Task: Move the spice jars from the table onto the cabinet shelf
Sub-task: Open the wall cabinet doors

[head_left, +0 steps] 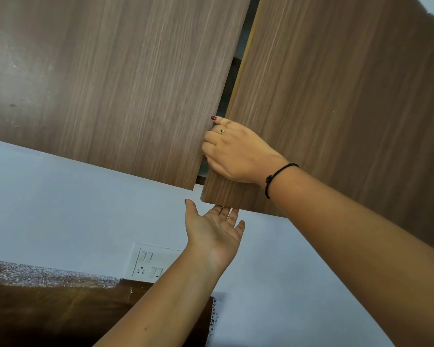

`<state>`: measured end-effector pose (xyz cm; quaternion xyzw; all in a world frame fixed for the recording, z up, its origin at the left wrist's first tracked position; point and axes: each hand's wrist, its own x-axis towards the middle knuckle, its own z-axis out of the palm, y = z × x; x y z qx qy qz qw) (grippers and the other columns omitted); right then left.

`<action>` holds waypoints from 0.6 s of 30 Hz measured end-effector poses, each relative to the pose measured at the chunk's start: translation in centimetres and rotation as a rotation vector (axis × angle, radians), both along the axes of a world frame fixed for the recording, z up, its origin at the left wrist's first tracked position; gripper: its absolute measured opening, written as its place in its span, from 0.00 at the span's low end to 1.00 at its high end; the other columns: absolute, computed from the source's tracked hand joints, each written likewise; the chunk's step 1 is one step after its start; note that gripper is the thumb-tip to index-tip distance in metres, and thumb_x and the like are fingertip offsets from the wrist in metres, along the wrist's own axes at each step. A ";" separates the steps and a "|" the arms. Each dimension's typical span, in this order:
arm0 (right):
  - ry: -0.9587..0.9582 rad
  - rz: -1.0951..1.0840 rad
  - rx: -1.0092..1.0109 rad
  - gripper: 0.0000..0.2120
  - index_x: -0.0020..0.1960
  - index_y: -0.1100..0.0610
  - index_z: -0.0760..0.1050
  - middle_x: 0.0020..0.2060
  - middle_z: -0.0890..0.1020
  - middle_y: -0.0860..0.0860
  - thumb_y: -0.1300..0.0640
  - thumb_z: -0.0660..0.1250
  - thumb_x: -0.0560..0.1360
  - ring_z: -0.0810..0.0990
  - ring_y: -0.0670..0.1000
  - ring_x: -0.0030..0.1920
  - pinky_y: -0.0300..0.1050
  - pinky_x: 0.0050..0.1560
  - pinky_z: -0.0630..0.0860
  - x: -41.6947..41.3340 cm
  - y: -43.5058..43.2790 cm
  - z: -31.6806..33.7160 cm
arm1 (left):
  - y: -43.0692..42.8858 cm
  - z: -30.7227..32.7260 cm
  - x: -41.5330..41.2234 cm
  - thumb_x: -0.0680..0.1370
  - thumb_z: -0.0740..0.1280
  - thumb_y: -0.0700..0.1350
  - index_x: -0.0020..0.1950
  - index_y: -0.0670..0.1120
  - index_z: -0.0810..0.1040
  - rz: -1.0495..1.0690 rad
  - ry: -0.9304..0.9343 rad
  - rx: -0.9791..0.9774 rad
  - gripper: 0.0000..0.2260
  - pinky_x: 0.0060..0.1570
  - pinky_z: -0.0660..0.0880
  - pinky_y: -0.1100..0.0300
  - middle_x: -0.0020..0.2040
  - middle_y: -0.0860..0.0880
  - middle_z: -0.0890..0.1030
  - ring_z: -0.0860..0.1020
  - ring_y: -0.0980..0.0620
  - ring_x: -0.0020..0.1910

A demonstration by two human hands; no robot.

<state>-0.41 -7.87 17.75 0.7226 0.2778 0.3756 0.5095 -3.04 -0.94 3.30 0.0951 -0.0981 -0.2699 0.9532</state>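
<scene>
Wall cabinet [60,58], wood-grain: left door [135,96] shut; right door [348,96] ajar, free edge running upright. Right hand [236,154]: grip curled round that free edge, low down. Left hand [214,229]: grip open, palm up, fingers [233,215] at the right door's bottom corner. Spice jars: not in view; shelf presumably behind the right door.

Dark brown wooden surface [60,314] at lower left — a speckled stone strip [35,274] along its far edge

Right grip [232,151] curls round a door [336,91] edge; left grip [214,227] flat, palm up
</scene>
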 end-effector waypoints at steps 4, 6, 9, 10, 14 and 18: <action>0.021 0.010 -0.001 0.27 0.35 0.57 0.79 0.33 0.70 0.50 0.49 0.49 0.83 0.74 0.53 0.35 0.55 0.52 0.75 -1.5 0.2 0.3 | 0.7 -0.1 -1.4 0.80 0.49 0.68 0.78 0.38 0.61 -0.014 -0.024 0.016 0.39 0.78 0.53 0.46 0.76 0.39 0.67 0.63 0.43 0.78; 0.027 0.018 -0.009 0.27 0.34 0.57 0.78 0.31 0.68 0.50 0.49 0.51 0.83 0.70 0.51 0.33 0.54 0.50 0.76 -2.3 0.4 0.5 | 1.0 -0.1 -2.0 0.81 0.50 0.67 0.78 0.37 0.61 -0.028 -0.029 0.012 0.38 0.78 0.54 0.46 0.76 0.38 0.66 0.62 0.42 0.78; 0.043 0.031 -0.013 0.25 0.34 0.57 0.78 0.29 0.67 0.49 0.49 0.53 0.82 0.65 0.49 0.32 0.52 0.46 0.76 -3.4 0.6 0.6 | 1.4 -0.1 -2.8 0.81 0.49 0.67 0.77 0.36 0.62 -0.066 -0.039 0.014 0.39 0.78 0.53 0.45 0.76 0.37 0.66 0.62 0.41 0.78; 0.051 0.040 -0.007 0.25 0.33 0.57 0.78 0.29 0.67 0.49 0.49 0.54 0.82 0.65 0.49 0.32 0.51 0.45 0.76 -3.8 0.6 0.6 | 1.5 -0.2 -3.0 0.81 0.49 0.67 0.77 0.36 0.62 -0.082 -0.042 0.014 0.39 0.78 0.53 0.45 0.76 0.36 0.66 0.62 0.40 0.78; 0.075 0.062 0.010 0.23 0.33 0.57 0.77 0.30 0.70 0.49 0.51 0.54 0.82 0.70 0.52 0.32 0.53 0.46 0.76 -5.5 0.2 0.5 | 2.2 -0.3 -3.9 0.81 0.49 0.67 0.76 0.34 0.62 -0.144 -0.045 0.002 0.40 0.78 0.54 0.44 0.75 0.34 0.66 0.62 0.39 0.77; 0.087 0.086 0.018 0.22 0.33 0.58 0.76 0.29 0.74 0.51 0.52 0.55 0.81 0.71 0.54 0.32 0.54 0.47 0.76 -7.7 0.0 0.5 | 2.4 -0.4 -5.2 0.81 0.50 0.67 0.77 0.33 0.61 -0.197 -0.055 -0.010 0.40 0.77 0.54 0.43 0.76 0.33 0.64 0.61 0.38 0.78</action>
